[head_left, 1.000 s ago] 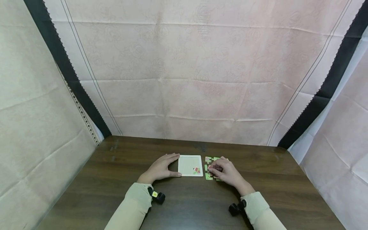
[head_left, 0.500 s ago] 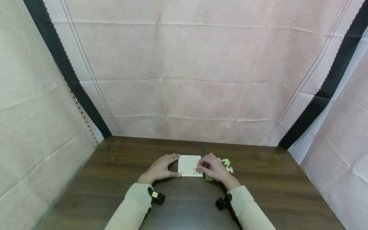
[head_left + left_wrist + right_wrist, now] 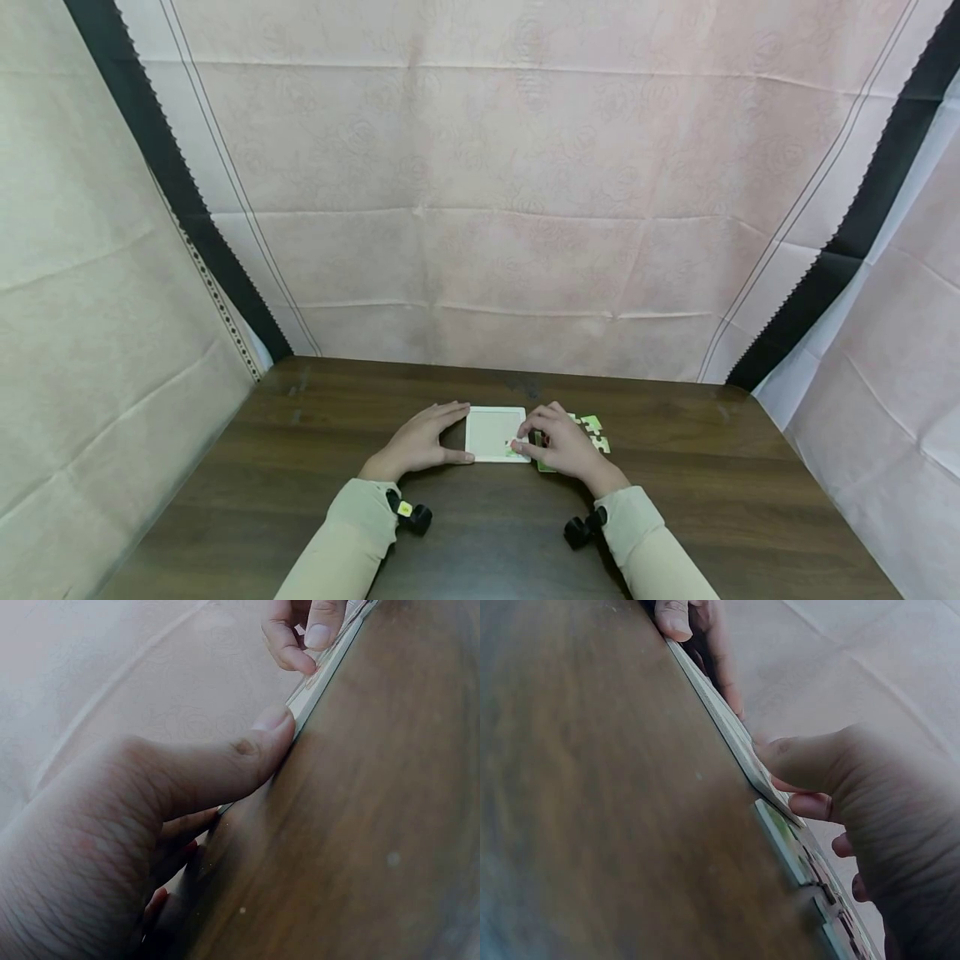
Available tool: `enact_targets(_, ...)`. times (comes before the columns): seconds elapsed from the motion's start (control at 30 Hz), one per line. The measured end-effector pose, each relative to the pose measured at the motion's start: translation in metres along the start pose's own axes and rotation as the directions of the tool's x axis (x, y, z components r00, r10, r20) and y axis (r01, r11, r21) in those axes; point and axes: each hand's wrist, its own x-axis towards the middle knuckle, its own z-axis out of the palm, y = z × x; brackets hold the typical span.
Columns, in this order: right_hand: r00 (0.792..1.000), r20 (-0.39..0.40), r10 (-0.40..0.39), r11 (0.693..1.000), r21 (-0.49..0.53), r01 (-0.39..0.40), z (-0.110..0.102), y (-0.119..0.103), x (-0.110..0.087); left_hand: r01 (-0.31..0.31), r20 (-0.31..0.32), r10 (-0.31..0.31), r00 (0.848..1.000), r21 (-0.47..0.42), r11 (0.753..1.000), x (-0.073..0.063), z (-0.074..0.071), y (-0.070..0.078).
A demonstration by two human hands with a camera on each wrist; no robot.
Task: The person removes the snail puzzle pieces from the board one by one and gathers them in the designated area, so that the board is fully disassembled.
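Observation:
My left hand [image 3: 420, 437] spans the left side of a white puzzle tray [image 3: 491, 425]. Its thumb rests on the near left corner and its extended fingertips touch the far left corner. My right hand [image 3: 562, 442] is bent over the tray's near right corner, thumb and forefinger pinching a small puzzle piece [image 3: 514, 447] low against the tray. Most of that piece is hidden by the fingers. In the left wrist view, the right hand's fingertips [image 3: 319, 636] are right at the tray's surface. The right wrist view has the right thumb over the tray's edge [image 3: 727, 735].
Several green puzzle pieces [image 3: 592, 424] lie on the brown wooden table [image 3: 480, 533] just right of the tray, partly under my right hand. In the right wrist view, a row of pieces [image 3: 784, 844] runs close beside the tray. Pale cloth [image 3: 480, 208] hangs behind the table and along both sides.
My right hand has moved left from the loose pieces to the tray's near right corner, and its thumb now covers more of the picture there. The left hand has stayed in place.

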Motion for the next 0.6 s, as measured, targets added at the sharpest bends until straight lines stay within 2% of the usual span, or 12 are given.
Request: enact_targets(0.6, 0.999, 0.028, -0.021, 1.000, 0.006, 0.021, 0.0005, 0.0031, 0.0003, -0.006, 0.003, 0.006, 1.000, -0.002, 1.000, 0.0003, 0.0003, -0.0012)
